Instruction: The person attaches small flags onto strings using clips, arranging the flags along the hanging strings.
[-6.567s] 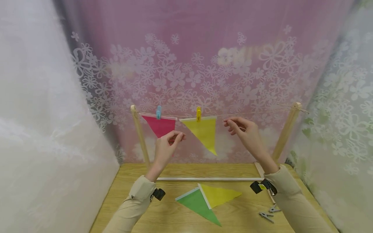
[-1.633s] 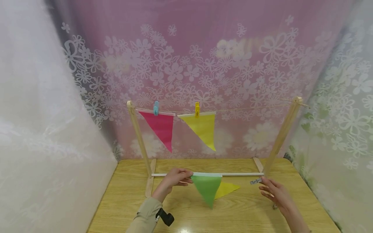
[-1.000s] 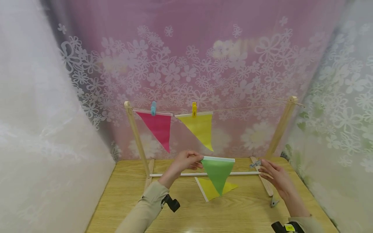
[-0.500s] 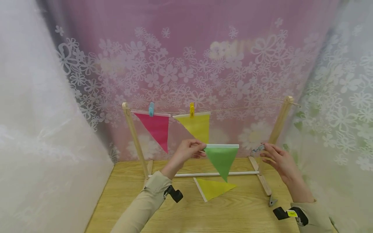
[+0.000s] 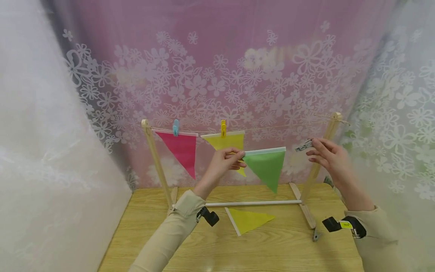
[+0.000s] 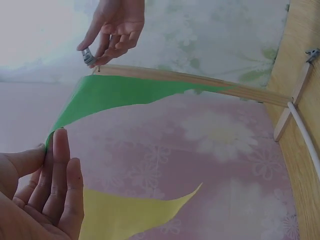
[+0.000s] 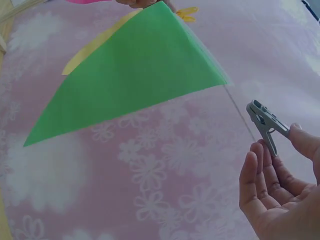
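My left hand pinches the left end of the white-edged top of a green pennant, which hangs point down in front of the string. To its right, my right hand holds a grey clothespin by its handles between thumb and fingers, jaws toward the pennant. On the string, a blue clothespin holds a pink pennant and a yellow clothespin holds a yellow pennant. The green pennant and my left hand partly cover the yellow one.
Wooden posts at both sides carry the string, with a white rod low between them. Another yellow pennant lies on the wooden table. A second grey clothespin lies by the right foot. A flowered curtain hangs behind.
The green pennant was lifted from the table by my left hand and raised toward the string. My right hand picked up a grey clothespin and rose alongside it.
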Tool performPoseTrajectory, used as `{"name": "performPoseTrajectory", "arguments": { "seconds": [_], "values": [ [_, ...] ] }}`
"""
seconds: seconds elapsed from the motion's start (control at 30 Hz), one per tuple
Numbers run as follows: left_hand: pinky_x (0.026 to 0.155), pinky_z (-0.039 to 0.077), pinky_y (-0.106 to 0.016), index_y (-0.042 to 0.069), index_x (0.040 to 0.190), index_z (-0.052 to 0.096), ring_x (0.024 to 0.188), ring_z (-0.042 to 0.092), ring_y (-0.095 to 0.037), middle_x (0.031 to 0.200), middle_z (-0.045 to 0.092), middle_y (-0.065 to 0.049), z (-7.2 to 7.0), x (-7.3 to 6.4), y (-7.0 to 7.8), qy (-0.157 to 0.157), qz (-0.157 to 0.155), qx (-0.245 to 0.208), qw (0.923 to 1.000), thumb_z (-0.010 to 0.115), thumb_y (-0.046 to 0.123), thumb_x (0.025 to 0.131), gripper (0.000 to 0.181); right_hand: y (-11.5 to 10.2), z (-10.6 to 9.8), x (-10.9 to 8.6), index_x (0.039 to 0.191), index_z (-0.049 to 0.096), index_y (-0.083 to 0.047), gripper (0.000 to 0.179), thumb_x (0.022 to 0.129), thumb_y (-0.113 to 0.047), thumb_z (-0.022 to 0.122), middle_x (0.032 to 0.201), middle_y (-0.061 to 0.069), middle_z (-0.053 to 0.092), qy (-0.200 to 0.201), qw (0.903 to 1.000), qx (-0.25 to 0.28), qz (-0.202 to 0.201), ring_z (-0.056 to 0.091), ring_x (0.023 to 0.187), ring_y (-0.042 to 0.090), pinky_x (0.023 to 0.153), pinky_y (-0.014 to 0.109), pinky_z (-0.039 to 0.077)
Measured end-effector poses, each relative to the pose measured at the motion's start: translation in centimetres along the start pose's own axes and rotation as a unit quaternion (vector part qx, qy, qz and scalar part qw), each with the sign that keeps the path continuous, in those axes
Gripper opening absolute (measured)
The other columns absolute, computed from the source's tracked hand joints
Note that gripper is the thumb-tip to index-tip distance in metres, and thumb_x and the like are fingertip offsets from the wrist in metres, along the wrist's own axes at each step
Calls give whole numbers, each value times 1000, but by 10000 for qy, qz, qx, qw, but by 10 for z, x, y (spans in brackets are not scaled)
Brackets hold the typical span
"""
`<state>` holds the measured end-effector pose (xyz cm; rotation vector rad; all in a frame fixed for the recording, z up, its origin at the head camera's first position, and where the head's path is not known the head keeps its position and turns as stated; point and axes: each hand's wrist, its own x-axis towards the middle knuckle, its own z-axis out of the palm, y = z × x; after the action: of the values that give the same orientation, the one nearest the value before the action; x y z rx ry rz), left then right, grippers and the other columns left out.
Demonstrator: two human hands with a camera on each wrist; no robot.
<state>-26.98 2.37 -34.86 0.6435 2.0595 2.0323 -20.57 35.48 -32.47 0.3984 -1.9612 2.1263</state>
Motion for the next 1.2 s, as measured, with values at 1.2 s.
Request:
{"name": "performPoseTrajectory", "arguments": {
  "seconds": [1.2],
  "values": [
    [70,62,-32,8,107,79,69,74,-13,91,76,-18,22,48,21,1098,790,144,9907,73,25,96,21,-67,41,97,129,64,-4,38,103,-32,60,94,-19,68,-308,9421,-3320,-353,64,87,3,72,20,55]
  ]
}}
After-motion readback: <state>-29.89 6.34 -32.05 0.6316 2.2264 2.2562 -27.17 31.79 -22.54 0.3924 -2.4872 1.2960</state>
